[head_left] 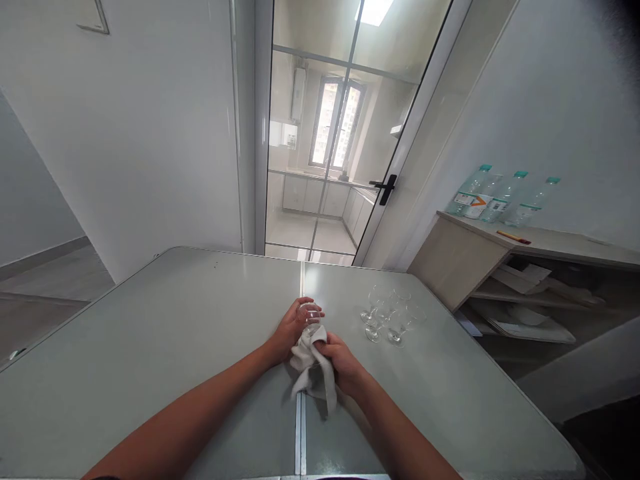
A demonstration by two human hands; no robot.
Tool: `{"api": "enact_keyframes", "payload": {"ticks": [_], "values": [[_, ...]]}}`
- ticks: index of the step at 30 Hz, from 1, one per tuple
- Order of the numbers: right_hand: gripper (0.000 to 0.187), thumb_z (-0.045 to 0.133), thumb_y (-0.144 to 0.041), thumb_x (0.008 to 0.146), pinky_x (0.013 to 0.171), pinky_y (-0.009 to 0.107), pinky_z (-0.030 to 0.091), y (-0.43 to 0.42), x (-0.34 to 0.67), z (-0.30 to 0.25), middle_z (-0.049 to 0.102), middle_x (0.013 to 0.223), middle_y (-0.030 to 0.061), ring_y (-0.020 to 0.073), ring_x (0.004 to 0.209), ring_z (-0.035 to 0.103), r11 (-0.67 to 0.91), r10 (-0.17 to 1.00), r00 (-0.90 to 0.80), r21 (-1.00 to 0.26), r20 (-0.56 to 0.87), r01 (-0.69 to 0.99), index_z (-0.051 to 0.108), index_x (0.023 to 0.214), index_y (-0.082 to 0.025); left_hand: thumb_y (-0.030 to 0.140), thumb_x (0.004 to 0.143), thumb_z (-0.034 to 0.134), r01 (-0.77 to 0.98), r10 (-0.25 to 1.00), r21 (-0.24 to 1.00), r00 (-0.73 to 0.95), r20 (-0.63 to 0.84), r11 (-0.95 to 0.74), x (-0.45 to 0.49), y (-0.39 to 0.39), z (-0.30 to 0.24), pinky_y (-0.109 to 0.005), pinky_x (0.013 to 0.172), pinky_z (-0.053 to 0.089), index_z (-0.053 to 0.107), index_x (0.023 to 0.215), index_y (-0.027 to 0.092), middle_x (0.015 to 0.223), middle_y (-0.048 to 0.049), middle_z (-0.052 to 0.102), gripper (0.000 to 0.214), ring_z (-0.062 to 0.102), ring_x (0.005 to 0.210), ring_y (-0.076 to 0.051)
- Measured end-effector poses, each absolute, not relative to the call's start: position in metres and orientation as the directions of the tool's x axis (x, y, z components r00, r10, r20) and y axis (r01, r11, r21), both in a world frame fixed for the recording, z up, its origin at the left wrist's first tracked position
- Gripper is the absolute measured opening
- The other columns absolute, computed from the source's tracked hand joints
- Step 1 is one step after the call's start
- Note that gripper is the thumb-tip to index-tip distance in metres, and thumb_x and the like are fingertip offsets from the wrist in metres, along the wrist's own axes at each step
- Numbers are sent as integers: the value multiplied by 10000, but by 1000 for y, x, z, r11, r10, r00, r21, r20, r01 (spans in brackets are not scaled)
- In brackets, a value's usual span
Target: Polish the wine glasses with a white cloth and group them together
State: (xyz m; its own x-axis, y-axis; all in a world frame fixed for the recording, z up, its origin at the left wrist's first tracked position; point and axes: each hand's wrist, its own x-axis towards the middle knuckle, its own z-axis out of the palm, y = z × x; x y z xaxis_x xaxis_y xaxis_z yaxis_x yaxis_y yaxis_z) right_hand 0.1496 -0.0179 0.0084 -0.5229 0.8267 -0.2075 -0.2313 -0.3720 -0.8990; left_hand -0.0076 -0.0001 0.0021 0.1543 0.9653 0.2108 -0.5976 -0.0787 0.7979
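Note:
Above the middle of the table, my left hand (289,330) is closed round the bowl of a clear stemmed glass (310,313). My right hand (343,360) grips a white cloth (314,360), which is bunched against the lower part of that glass and hangs down below it. The cloth hides the glass's stem and foot. To the right of my hands, several more clear stemmed glasses (371,333) stand close together on the table, their outlines hard to separate.
The grey-green table (150,373) has a metal seam (301,440) down its middle. At the right, a wooden shelf unit (465,247) bears several plastic bottles (505,200) and a yellow-red pen-like object (513,237). A glazed door (320,220) with a black handle (386,189) stands beyond.

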Motion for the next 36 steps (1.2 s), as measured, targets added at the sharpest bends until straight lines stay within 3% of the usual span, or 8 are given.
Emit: {"api": "enact_keyframes", "payload": {"ticks": [4,7,11,19,26,32,34,36], "values": [[348,786,-438,710,588,268,386,-13,154,14,589,689,3,131,580,482,-428,814,-526,-865,-244,-262,624,847,-161,432,848,736,-635,936,773,273,223,1,-11,3,-3,-445,970,465,541,1271,219,1245,-160,637,512,632,1140,-305],[285,748,-407,746,641,272,378,-10,156,16,634,758,24,159,667,517,-135,886,-453,-990,-99,-47,659,858,-161,405,846,748,-573,933,810,208,293,-126,-11,3,-7,-440,984,459,535,1290,224,1224,-146,646,525,635,1124,-292],[131,701,-319,768,655,270,333,-8,157,14,640,720,21,170,678,490,225,938,-316,-943,142,244,645,764,-201,332,855,749,-490,920,853,222,324,-182,-11,2,-8,-442,1028,436,516,1320,245,1261,-144,632,527,605,1184,-293],[413,678,-573,772,616,291,386,-11,156,12,586,689,19,146,592,461,-364,813,-542,-912,-213,-187,618,811,-166,439,840,741,-636,912,771,291,289,-41,-12,0,0,-472,1028,425,564,1312,201,1230,-168,644,558,627,1142,-318],[133,727,-296,742,645,276,318,-11,157,14,593,660,1,155,643,473,206,946,-298,-949,130,240,649,774,-193,344,732,859,-522,922,828,182,342,-204,-14,6,-8,-417,957,461,579,1261,224,1176,-150,674,610,649,1074,-289],[332,784,-396,694,638,276,401,-13,160,20,645,748,34,148,631,527,-378,759,-609,-917,-228,-128,677,883,-145,431,791,797,-546,914,828,260,310,-125,-15,0,-3,-438,948,474,567,1310,196,1183,-168,667,614,666,1037,-299],[321,791,-371,678,643,278,412,-13,160,21,647,750,34,150,642,535,-370,763,-602,-922,-234,-111,683,874,-140,415,788,804,-549,912,825,258,320,-134,-15,-1,-2,-431,948,476,571,1313,196,1191,-167,660,615,664,1041,-295],[254,770,-332,688,661,277,410,-14,159,22,661,767,32,171,698,551,-157,865,-484,-988,-134,-8,697,850,-150,382,756,838,-545,914,825,241,327,-151,-15,1,-4,-407,929,484,581,1306,199,1195,-163,658,634,661,1044,-288]]}}
